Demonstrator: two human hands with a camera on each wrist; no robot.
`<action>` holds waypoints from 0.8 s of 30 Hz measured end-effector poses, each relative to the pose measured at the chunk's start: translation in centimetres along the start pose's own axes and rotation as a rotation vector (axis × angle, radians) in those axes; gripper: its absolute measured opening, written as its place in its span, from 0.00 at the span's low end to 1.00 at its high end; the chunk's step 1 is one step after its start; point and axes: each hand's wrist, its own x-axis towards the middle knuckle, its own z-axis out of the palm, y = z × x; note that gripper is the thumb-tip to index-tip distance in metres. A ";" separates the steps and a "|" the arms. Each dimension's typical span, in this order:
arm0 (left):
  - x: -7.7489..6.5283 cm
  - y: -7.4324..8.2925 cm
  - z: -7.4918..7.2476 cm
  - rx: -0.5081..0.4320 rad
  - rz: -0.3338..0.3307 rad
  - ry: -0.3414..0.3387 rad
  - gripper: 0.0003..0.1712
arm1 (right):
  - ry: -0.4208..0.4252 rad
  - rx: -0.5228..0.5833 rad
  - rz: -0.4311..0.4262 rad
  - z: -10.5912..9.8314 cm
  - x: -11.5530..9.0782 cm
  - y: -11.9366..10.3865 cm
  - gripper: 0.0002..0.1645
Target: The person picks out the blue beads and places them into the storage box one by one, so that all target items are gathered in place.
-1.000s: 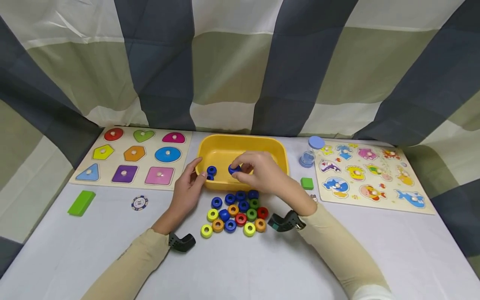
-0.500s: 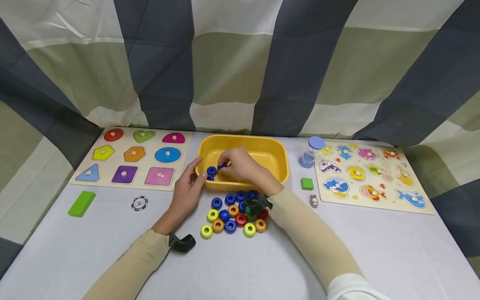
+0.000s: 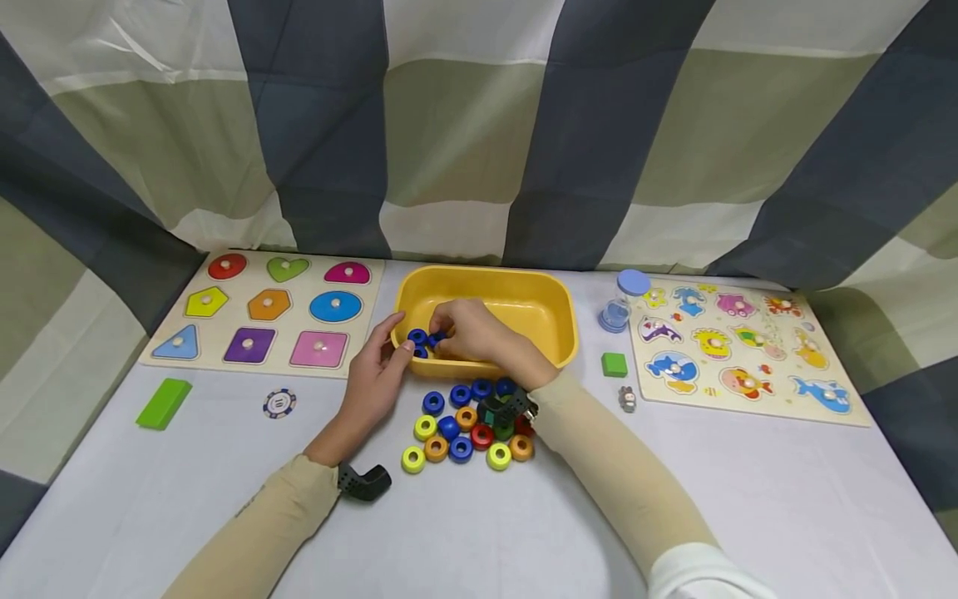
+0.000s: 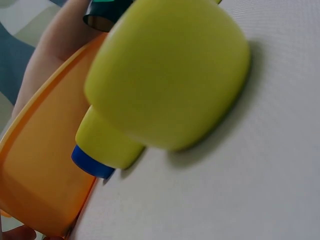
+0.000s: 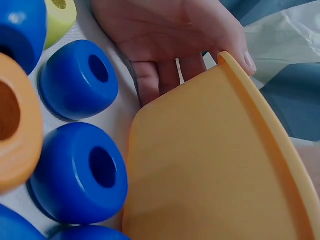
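My left hand [image 3: 372,376] grips the left front corner of a yellow plastic tub [image 3: 527,291]. In the right wrist view its thumb [image 5: 245,57] lies over the rim, its other fingers outside the wall. Inside the tub, my right hand [image 3: 479,333] pinches a blue ring bead [image 3: 437,336], mostly hidden by the fingers. Right beside it, blue beads [image 3: 417,335] lie in the left corner. In front of the tub, several loose beads sit on the white cloth: blue [image 5: 70,175], yellow [image 4: 170,75], orange [image 3: 437,459] and red [image 3: 475,441]. The right wrist strap covers some of them.
A shape puzzle board [image 3: 299,287] lies at left, with a green block [image 3: 164,403] and a poker chip [image 3: 279,403] before it. To the right are a small sand timer [image 3: 616,314], a green square block [image 3: 614,364], a tiny figurine [image 3: 627,399] and an animal puzzle board [image 3: 707,395].
My right hand has moved left and down inside the tub, bringing its blue bead beside the blue beads in the corner. My left hand has stayed on the tub.
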 end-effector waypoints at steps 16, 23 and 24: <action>-0.1 0.0 0.2 -0.001 0.008 0.004 0.28 | 0.031 0.007 -0.020 -2.5 -3.0 -0.5 0.17; -0.1 0.2 0.1 0.000 0.010 0.011 0.27 | 0.170 0.042 -0.168 -4.5 -8.5 -0.1 0.14; -0.1 0.2 0.1 0.000 0.010 0.011 0.27 | 0.196 0.053 -0.193 -4.5 -9.3 0.1 0.13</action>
